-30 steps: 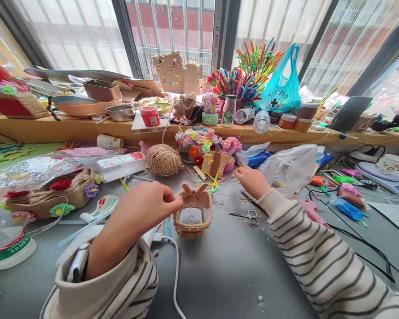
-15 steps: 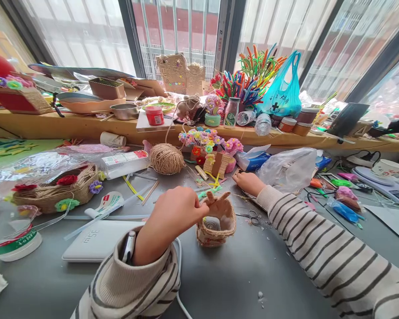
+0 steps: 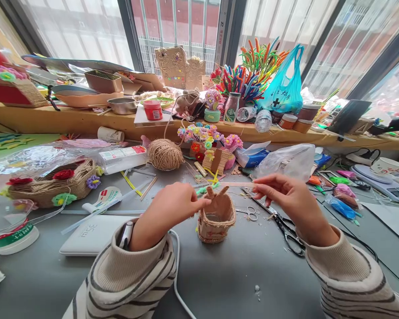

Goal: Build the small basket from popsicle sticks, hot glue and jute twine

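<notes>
Small twine basket [image 3: 216,218] upright on the grey counter [image 3: 239,270], mouth facing up, two stubby ends crossing above the far rim. Left hand [image 3: 168,212] closed beside it, fingertips pinched against the near-left rim, seemingly to steady it. Right hand [image 3: 287,199] raised just to the right, thumb and forefinger pinched on a thin flat stick [image 3: 234,184]. Stick level, long axis running left to right, free end pointing left over the basket's top; held by its right end, apparently to keep the rest clear above the opening. Scissors [image 3: 249,212] flat on the counter between basket and right hand, a darker pair [image 3: 291,235] under the wrist. Ball of twine [image 3: 165,154] farther back, well apart. White cable [image 3: 177,266] trailing near the left sleeve.
</notes>
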The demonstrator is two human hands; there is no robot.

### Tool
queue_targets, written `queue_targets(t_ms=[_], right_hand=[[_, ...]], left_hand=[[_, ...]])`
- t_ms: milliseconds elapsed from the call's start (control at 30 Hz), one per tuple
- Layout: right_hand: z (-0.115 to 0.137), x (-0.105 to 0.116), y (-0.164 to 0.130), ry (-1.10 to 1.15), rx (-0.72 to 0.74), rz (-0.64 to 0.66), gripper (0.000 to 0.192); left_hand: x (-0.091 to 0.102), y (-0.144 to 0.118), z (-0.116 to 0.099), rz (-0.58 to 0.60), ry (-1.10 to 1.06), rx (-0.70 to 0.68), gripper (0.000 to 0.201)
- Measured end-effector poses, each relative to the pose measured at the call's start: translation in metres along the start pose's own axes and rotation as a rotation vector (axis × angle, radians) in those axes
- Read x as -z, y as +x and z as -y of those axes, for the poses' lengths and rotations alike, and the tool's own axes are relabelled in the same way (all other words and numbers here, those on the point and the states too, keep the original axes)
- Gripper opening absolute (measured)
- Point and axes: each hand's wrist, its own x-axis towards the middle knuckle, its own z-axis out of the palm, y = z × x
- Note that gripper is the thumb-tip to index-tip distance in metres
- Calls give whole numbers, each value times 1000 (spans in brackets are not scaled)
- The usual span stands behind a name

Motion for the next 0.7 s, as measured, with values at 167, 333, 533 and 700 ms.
queue_targets(t_ms=[167, 333, 533, 700], right_hand=[[6, 1, -3, 231, -108, 49, 27], [12, 16, -4, 228, -138, 0, 26], [9, -2, -5, 242, -177, 324, 26], [4, -14, -1, 319, -225, 367, 25]], left_hand=[[13, -7, 10, -40, -33, 21, 47], [20, -13, 12, -116, -10, 55, 42], [15, -10, 9, -112, -59, -50, 28], [7, -4, 6, -97, -96, -138, 21]])
